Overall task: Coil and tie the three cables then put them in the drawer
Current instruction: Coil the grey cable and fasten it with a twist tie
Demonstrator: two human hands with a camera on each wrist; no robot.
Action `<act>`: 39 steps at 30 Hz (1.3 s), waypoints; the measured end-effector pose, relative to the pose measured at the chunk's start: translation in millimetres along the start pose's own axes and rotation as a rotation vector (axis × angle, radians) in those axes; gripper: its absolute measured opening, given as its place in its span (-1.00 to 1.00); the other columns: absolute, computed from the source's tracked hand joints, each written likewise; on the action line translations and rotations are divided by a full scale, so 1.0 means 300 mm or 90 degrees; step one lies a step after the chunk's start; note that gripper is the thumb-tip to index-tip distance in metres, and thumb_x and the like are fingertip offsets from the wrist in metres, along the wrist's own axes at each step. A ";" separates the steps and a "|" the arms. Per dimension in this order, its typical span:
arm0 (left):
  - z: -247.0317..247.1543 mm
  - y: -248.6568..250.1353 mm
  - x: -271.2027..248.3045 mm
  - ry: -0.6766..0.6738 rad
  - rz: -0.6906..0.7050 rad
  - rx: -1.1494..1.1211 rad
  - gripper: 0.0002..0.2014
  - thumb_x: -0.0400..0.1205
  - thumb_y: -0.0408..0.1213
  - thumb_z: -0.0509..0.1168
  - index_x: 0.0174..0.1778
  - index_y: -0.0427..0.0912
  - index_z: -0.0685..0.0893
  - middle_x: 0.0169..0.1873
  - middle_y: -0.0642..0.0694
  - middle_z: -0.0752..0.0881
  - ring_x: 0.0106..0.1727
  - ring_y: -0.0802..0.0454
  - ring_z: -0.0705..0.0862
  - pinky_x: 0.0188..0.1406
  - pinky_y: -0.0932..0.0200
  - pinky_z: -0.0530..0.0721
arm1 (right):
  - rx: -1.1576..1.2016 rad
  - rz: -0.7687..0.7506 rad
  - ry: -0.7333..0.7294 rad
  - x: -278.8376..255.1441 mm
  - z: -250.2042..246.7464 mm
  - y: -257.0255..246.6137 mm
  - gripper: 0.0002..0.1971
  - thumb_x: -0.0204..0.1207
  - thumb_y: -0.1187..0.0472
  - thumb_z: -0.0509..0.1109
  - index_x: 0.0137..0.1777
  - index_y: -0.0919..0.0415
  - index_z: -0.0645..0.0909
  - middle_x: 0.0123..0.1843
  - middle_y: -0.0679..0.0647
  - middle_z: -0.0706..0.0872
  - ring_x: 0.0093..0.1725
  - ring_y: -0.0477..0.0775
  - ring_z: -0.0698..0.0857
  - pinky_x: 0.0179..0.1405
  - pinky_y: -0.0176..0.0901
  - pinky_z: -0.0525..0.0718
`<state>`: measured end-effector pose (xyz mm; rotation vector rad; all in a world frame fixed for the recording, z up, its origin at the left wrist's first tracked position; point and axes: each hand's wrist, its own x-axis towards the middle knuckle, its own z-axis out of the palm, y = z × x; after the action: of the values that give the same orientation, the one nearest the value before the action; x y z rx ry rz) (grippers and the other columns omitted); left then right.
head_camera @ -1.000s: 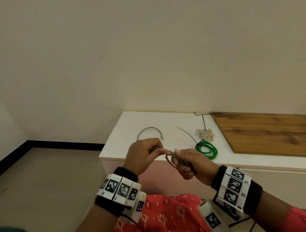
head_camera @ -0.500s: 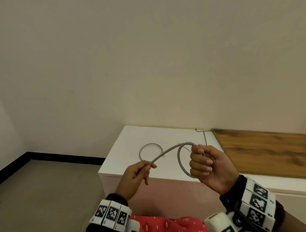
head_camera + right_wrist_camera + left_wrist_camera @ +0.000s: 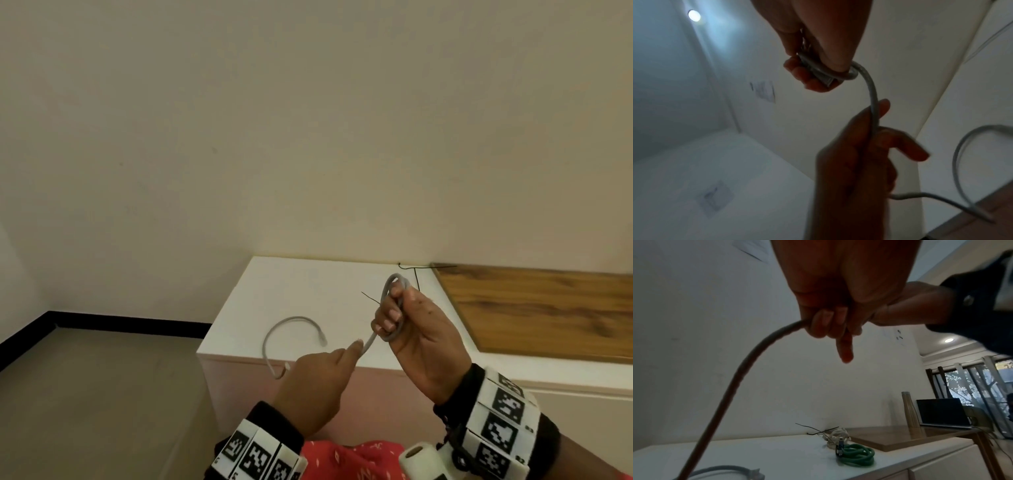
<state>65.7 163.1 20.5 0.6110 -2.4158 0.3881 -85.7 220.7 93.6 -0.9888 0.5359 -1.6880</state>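
My right hand [image 3: 390, 315] grips a small coil of the grey cable [image 3: 394, 284] upright above the white cabinet top [image 3: 308, 291]. In the right wrist view its fingers [image 3: 809, 81] curl round the loop and a plug. Just below and to the left, my left hand [image 3: 356, 346] pinches the same cable [image 3: 748, 363]. The cable's free tail [image 3: 291, 320] arcs over the cabinet top. A tied green cable coil [image 3: 856, 456] and a white cable bundle [image 3: 838, 436] lie on the cabinet, hidden behind my right hand in the head view.
Thin black ties [image 3: 818, 430] lie by the white bundle near the wall. A wooden tabletop [image 3: 548, 315] adjoins the cabinet on the right and carries a laptop [image 3: 941, 412]. The cabinet's front edge [image 3: 376, 368] is close to my hands, with floor to the left.
My right hand has drawn the wide grey loop into a tighter coil. My left hand slid up the cable toward the right hand, and the tail now hangs off the cabinet's front edge.
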 end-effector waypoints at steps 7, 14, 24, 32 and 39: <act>-0.025 0.051 0.026 0.005 0.024 0.065 -0.70 0.48 -0.06 0.04 -0.35 0.04 0.68 -0.69 0.08 0.63 -0.77 0.16 0.50 -0.81 0.37 0.28 | -0.525 -0.116 -0.023 -0.033 -0.035 0.086 -0.74 0.51 0.01 0.17 -0.26 0.18 0.45 -0.45 -0.05 0.52 -0.40 -0.14 0.47 -0.31 -0.37 0.49; -0.065 0.032 0.035 0.050 -0.045 -0.041 -0.65 0.43 0.14 0.09 -0.47 0.00 0.58 -0.72 0.06 0.61 -0.72 0.18 0.53 -0.79 0.38 0.29 | -0.919 0.030 -0.115 -0.047 -0.044 0.113 -0.79 0.55 0.06 0.02 -0.19 0.09 0.44 -0.42 -0.05 0.56 -0.43 -0.16 0.55 -0.41 -0.34 0.42; -0.065 -0.063 0.007 -0.050 -0.102 -0.281 -0.76 0.51 0.00 0.10 -0.30 -0.04 0.56 -0.43 0.02 0.70 -0.42 0.13 0.59 -0.49 0.23 0.47 | -1.094 0.220 -0.350 -0.032 -0.003 0.057 -0.66 0.63 -0.04 0.11 -0.24 0.20 0.39 -0.30 0.07 0.47 -0.40 -0.06 0.41 -0.38 -0.20 0.32; -0.084 -0.125 0.003 0.054 -0.235 -0.539 -0.67 0.52 0.05 0.11 -0.31 -0.08 0.67 -0.50 0.15 0.58 -0.42 0.20 0.50 -0.41 0.44 0.39 | -0.341 0.474 -0.150 0.007 -0.025 -0.063 -0.59 0.56 -0.03 0.19 -0.49 0.13 0.40 -0.72 -0.12 0.30 -0.74 -0.19 0.19 -0.74 -0.44 0.19; -0.061 -0.110 0.023 0.064 -0.305 -0.708 -0.75 0.54 0.04 0.12 -0.26 0.06 0.66 -0.57 0.10 0.50 -0.51 0.22 0.45 -0.45 0.30 0.60 | 0.076 0.465 -0.166 0.023 -0.023 -0.075 -0.75 0.44 0.02 0.39 -0.38 0.12 0.52 -0.66 -0.12 0.47 -0.69 -0.19 0.33 -0.69 -0.39 0.39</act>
<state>86.6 140.3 43.2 0.5657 -1.8795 -1.0252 -104.7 221.1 109.2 -0.7784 0.5299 -0.9143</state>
